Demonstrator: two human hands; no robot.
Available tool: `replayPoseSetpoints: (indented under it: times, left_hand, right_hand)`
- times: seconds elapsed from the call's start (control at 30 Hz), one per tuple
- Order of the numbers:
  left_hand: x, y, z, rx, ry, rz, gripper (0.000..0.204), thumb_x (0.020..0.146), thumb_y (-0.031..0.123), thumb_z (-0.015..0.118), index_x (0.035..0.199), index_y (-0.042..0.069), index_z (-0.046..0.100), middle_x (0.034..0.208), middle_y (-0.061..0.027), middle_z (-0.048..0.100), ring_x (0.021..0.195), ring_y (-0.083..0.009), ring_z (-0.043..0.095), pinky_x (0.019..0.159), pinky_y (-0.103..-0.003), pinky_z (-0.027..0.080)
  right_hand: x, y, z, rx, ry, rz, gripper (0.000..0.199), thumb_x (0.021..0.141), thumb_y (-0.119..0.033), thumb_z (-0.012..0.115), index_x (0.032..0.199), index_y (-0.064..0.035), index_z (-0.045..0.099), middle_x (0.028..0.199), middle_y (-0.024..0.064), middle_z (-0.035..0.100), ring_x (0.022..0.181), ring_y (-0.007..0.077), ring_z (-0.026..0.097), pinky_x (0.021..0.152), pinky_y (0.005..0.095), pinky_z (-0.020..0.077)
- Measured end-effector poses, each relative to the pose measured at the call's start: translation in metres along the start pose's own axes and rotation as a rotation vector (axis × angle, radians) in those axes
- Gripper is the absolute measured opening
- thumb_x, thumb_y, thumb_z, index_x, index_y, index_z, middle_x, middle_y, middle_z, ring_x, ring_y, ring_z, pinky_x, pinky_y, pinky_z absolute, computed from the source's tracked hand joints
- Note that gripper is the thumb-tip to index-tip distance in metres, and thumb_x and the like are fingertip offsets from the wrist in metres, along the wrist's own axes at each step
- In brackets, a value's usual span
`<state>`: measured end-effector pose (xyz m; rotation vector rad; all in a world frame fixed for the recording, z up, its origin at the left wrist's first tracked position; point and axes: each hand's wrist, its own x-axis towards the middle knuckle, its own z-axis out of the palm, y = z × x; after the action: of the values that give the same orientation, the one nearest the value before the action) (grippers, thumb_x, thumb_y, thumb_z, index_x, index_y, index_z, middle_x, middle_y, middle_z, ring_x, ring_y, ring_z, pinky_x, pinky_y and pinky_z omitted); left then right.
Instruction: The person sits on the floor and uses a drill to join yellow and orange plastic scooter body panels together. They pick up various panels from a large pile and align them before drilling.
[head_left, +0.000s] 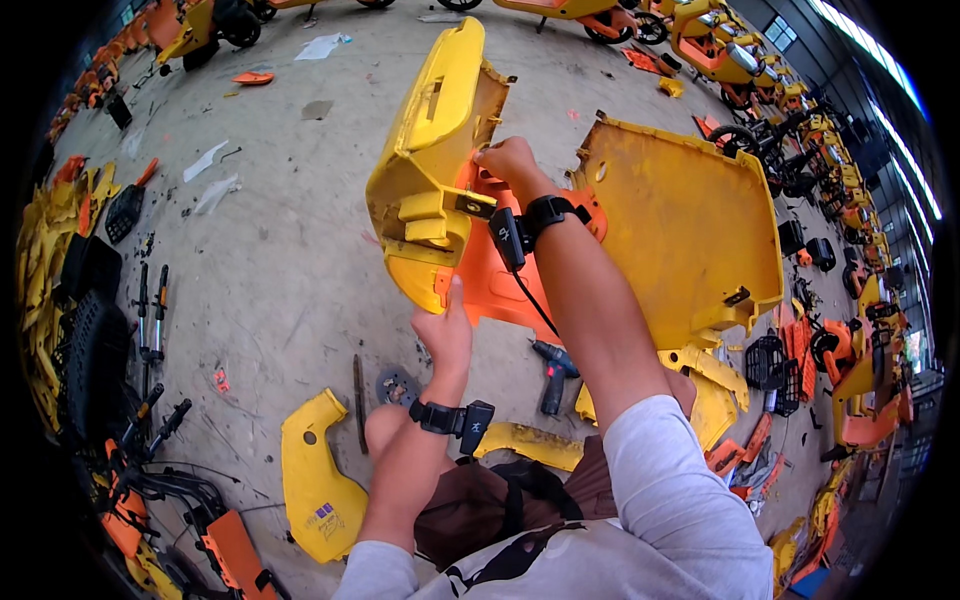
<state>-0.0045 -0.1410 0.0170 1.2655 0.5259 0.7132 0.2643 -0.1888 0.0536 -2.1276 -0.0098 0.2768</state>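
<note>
A scooter body shell stands before me. It has a yellow left panel (432, 120), an orange middle panel (497, 280) and a wide yellow right panel (685, 215), its scuffed face turned toward me. My left hand (446, 328) is closed on the lower edge of the left panel, thumb up against its orange-marked corner. Farther up, my right hand (512, 165) reaches inside the shell with bent fingers at the left panel's inner edge. Those fingertips are partly hidden. Each wrist carries a black strapped device.
A cordless drill (553, 378) lies on the floor below the shell. Near my legs are a loose yellow panel (325, 480) and a yellow strip (530, 445). Scooter frame parts (205, 510) lie lower left, beside black baskets (90, 320). Rows of scooters (740, 60) line the far and right sides.
</note>
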Motion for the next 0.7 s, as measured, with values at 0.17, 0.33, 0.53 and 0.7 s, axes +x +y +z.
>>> replayPoseSetpoints:
  times: [0.17, 0.33, 0.53, 0.7]
  left_hand:
    - [0.001, 0.004, -0.001, 0.029, 0.013, -0.057, 0.020, 0.089, 0.009, 0.066, 0.099, -0.008, 0.062, 0.090, -0.0086, 0.067, 0.080, -0.0127, 0.060, 0.073, -0.030, 0.047]
    - [0.002, -0.001, -0.004, 0.017, 0.010, -0.012, 0.020, 0.088, 0.008, 0.066, 0.098, -0.009, 0.062, 0.090, -0.0087, 0.067, 0.079, -0.0127, 0.059, 0.072, -0.029, 0.047]
    - [0.001, 0.004, -0.002, 0.023, 0.014, -0.051, 0.020, 0.088, 0.007, 0.065, 0.100, -0.009, 0.062, 0.093, -0.0104, 0.068, 0.080, -0.0147, 0.060, 0.073, -0.031, 0.048]
    - [0.006, 0.005, -0.002, 0.041, 0.034, 0.009, 0.020, 0.089, 0.007, 0.065, 0.100, -0.009, 0.063, 0.094, -0.0109, 0.068, 0.081, -0.0152, 0.062, 0.073, -0.031, 0.048]
  right_hand:
    - [-0.003, -0.007, 0.000, 0.022, -0.037, 0.045, 0.028, 0.077, -0.020, 0.074, 0.075, 0.0074, 0.067, 0.071, 0.0130, 0.069, 0.060, 0.0232, 0.068, 0.054, 0.0341, 0.0548]
    - [-0.008, -0.014, 0.000, 0.014, -0.062, 0.076, 0.027, 0.073, -0.019, 0.077, 0.075, 0.0065, 0.068, 0.076, 0.0130, 0.071, 0.063, 0.0211, 0.069, 0.056, 0.0322, 0.0552]
    - [0.004, -0.004, 0.010, -0.136, 0.034, -0.020, 0.030, 0.073, -0.021, 0.078, 0.076, 0.0066, 0.068, 0.078, 0.0137, 0.070, 0.065, 0.0232, 0.068, 0.060, 0.0338, 0.0556]
    - [-0.003, 0.000, 0.027, 0.295, 0.088, 0.009, 0.030, 0.080, -0.021, 0.075, 0.078, 0.0077, 0.067, 0.072, 0.0109, 0.067, 0.060, 0.0201, 0.065, 0.056, 0.0307, 0.0541]
